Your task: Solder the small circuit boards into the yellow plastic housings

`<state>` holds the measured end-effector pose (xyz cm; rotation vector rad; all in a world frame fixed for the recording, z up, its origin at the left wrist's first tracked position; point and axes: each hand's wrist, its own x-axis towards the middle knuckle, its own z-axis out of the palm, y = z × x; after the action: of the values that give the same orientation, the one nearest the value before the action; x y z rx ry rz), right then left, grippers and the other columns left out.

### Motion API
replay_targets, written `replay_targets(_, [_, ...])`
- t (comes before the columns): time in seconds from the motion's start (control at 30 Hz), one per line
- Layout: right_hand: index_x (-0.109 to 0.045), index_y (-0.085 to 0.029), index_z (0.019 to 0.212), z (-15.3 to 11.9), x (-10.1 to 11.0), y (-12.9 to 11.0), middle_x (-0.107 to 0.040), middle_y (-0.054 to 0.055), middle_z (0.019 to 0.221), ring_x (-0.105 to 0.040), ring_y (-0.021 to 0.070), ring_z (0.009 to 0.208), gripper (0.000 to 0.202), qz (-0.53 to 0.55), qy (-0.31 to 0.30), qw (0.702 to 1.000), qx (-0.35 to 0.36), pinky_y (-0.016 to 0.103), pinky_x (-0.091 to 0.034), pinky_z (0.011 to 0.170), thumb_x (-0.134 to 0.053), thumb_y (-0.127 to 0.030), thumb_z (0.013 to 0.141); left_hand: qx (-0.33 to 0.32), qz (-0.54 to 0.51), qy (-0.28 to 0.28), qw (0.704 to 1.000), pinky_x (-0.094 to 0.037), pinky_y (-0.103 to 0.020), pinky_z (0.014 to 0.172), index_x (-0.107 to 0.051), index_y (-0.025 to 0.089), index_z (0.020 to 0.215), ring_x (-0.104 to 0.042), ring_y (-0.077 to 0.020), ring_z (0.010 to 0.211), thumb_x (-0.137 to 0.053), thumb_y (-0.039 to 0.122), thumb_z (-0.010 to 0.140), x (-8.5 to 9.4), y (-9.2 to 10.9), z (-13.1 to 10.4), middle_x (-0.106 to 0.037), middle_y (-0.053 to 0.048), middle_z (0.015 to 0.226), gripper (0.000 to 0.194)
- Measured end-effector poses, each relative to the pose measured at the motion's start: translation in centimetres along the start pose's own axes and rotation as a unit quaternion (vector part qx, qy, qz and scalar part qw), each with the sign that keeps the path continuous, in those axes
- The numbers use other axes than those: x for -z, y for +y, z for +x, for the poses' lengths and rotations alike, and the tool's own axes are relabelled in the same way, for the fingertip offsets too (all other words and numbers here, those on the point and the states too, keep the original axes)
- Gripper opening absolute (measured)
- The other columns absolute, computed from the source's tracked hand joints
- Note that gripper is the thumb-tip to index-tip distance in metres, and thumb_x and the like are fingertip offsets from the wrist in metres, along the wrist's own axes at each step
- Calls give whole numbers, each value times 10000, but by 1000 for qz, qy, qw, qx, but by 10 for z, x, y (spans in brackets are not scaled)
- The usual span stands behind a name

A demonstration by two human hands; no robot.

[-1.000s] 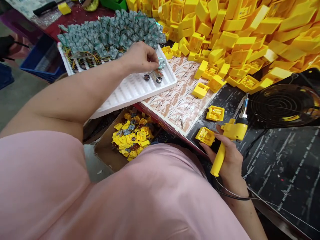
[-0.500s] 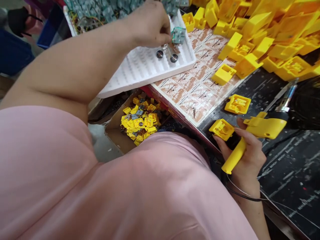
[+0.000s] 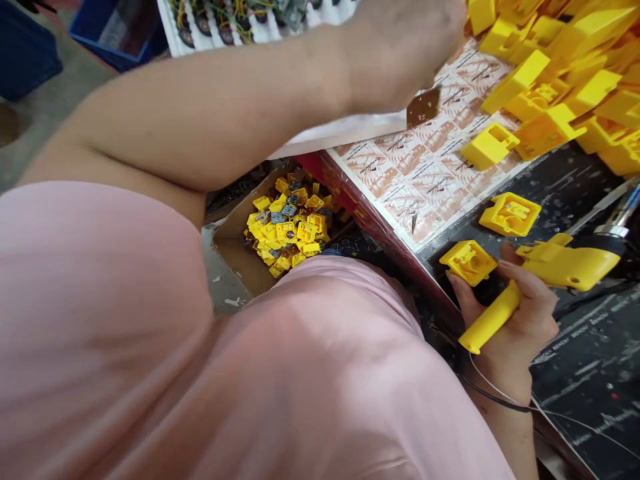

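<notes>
My left hand (image 3: 425,50) is blurred over the right end of the white foam tray (image 3: 363,125). Its fingertips are hidden; a brown square piece (image 3: 423,108) hangs at its lower edge. On the right, my right hand (image 3: 520,310) is closed round the yellow handle (image 3: 493,319) of a soldering gun (image 3: 570,262), whose metal barrel points up and right. Between thumb and fingertips the same hand holds an open yellow housing (image 3: 469,262), hollow side up. A second yellow housing (image 3: 511,214) lies just beyond on the black mat (image 3: 585,353).
Yellow housings (image 3: 565,73) are heaped at the upper right, one (image 3: 490,146) lying on the patterned sheet (image 3: 425,180). Below the table edge stands a cardboard box (image 3: 233,257) of yellow and grey parts. Wired parts (image 3: 240,17) fill the tray's far side. A cable hangs by my right wrist.
My left hand has moved right across the tray, and the green piece and two round metal parts no longer show. The view has shifted. My right hand keeps its hold.
</notes>
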<state>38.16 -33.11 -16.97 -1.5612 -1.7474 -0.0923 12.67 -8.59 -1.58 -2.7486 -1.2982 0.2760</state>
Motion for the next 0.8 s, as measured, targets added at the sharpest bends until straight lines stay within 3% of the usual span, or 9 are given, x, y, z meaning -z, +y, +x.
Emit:
replay_targets(0.13, [-677,-241,1282,0,1,4,-757,119,1307,-764,321,1158,623,9,-5,1000,14,453,-654,1021,-938,-484,771,-76,-12,-17,997,-438,-651,1054,-611,15,1314,-367,-462,1554,31,174,993,-22,35,-51,-404,-174,1665,735])
replay_targets(0.17, [-676,-242,1287,0,1,5,-757,122,1303,-763,328,1157,629,10,-2,1000,17,467,-644,1040,-937,-490,771,-146,-36,-38,988,-530,-600,1014,-650,40,1267,-513,-419,1490,-68,160,1053,-35,44,-68,-555,-212,1545,632])
replay_targets(0.23, [-673,-246,1296,-1,0,8,-755,125,1295,-765,335,1152,637,11,5,1000,23,482,-630,1063,-932,-502,773,-220,-82,-153,960,-615,-413,880,-740,143,1147,-765,-297,1159,-365,144,1052,-73,59,-97,-791,-131,1117,387])
replay_targets(0.27, [-669,-248,1306,-2,-1,9,-754,128,1294,-765,337,1151,645,10,5,1000,26,481,-630,1060,-929,-506,776,-212,-85,-180,957,-607,-344,778,-771,160,1066,-800,-258,991,-483,103,991,-97,65,-106,-806,-103,953,302])
replay_targets(0.33, [-664,-251,1321,-2,-2,10,-759,128,1281,-773,335,1127,651,-3,5,999,33,467,-647,1019,-920,-517,784,-164,-81,-200,963,-585,-355,739,-794,118,1030,-794,-264,918,-513,65,956,-149,73,-113,-807,-153,920,295])
replay_targets(0.43, [-668,-249,1320,-3,-2,9,-773,124,1256,-783,331,1099,636,-27,10,999,39,446,-668,943,-899,-537,802,-81,-69,-207,973,-561,-469,937,-792,62,1135,-743,-323,1131,-450,28,956,-211,77,-104,-791,-235,1131,388])
replay_targets(0.5, [-671,-245,1313,-3,-3,8,-778,123,1247,-784,332,1094,634,-31,11,999,40,447,-664,945,-898,-542,801,-46,-66,-219,972,-510,-521,1052,-771,92,1236,-656,-339,1301,-459,53,969,-233,77,-100,-759,-222,1273,414])
replay_targets(0.6, [-670,-229,1314,-3,-2,8,-776,137,1251,-778,341,1110,655,-26,8,999,36,457,-649,990,-907,-544,792,-11,-65,-261,963,-434,-579,1152,-771,166,1280,-508,-378,1462,-611,179,942,-240,71,-107,-697,-180,1430,374])
replay_targets(0.8, [-672,-223,1334,-2,-1,8,-781,121,1232,-793,317,1060,655,-37,9,998,58,381,-665,911,-900,-538,807,45,-54,-335,940,-423,-675,1163,-614,210,1514,-353,-453,1557,-715,319,900,-216,29,-155,-412,-206,1699,631])
